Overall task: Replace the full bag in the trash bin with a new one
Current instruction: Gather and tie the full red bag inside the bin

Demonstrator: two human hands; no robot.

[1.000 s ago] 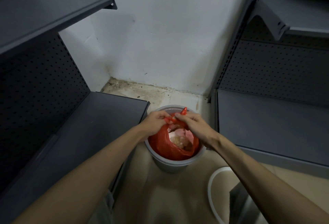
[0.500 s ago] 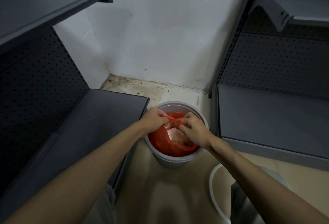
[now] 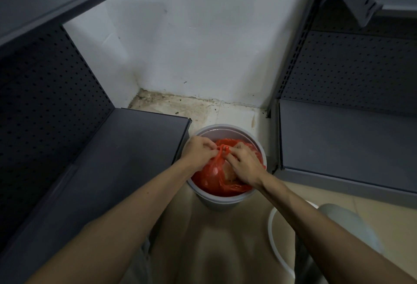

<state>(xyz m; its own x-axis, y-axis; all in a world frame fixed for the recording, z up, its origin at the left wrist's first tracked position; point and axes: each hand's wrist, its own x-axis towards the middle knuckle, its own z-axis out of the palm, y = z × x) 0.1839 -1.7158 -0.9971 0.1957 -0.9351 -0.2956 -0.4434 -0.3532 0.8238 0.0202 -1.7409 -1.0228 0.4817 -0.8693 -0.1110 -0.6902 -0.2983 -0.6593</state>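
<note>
A round grey trash bin (image 3: 222,200) stands on the floor between two shelf units. A full red plastic bag (image 3: 212,182) sits inside it, pale rubbish showing through the plastic. My left hand (image 3: 199,151) and my right hand (image 3: 244,165) meet over the bin's middle. Each pinches one of the bag's red handles (image 3: 224,149), which are twisted together between my fingertips. The bag's body rests inside the bin, below the rim.
Dark grey metal shelves (image 3: 117,166) flank the bin on the left and a second shelf unit (image 3: 347,146) on the right. A white wall (image 3: 203,46) closes the corner behind. A white ring-shaped object (image 3: 274,236) lies on the floor at the lower right.
My hands have dropped lower onto the bag and drawn the handles tighter together. The red handle tip that stuck up a second ago is now pulled down between my fingers.
</note>
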